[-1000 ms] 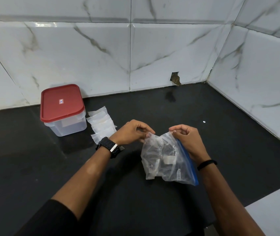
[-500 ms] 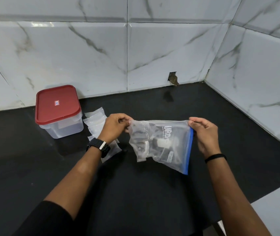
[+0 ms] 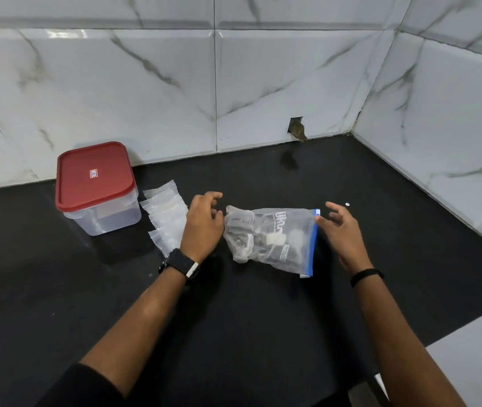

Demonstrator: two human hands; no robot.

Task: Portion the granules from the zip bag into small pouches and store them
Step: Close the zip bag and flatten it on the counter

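Note:
The clear zip bag (image 3: 269, 239) with a blue zip strip along its right edge lies on the black counter, with white and dark contents inside. My left hand (image 3: 203, 226) hovers just left of the bag, fingers loosely spread and holding nothing. On the bag's right, my right hand (image 3: 341, 230) is open too, its fingertips close to the blue strip. Several small clear pouches (image 3: 165, 215) lie in a row behind my left hand, partly hidden by it. A clear storage box with a red lid (image 3: 94, 174) stands left of them, lid on.
The black counter (image 3: 234, 318) meets white marble-look tiled walls at the back and right. A small hole in the tile (image 3: 297, 132) sits at the back wall's base. A tiny white speck (image 3: 347, 204) lies beyond my right hand. A white surface (image 3: 474, 362) adjoins at lower right.
Both hands held the zip bag's top corners stretched out in the air; now they have let go and the bag lies on the counter between them.

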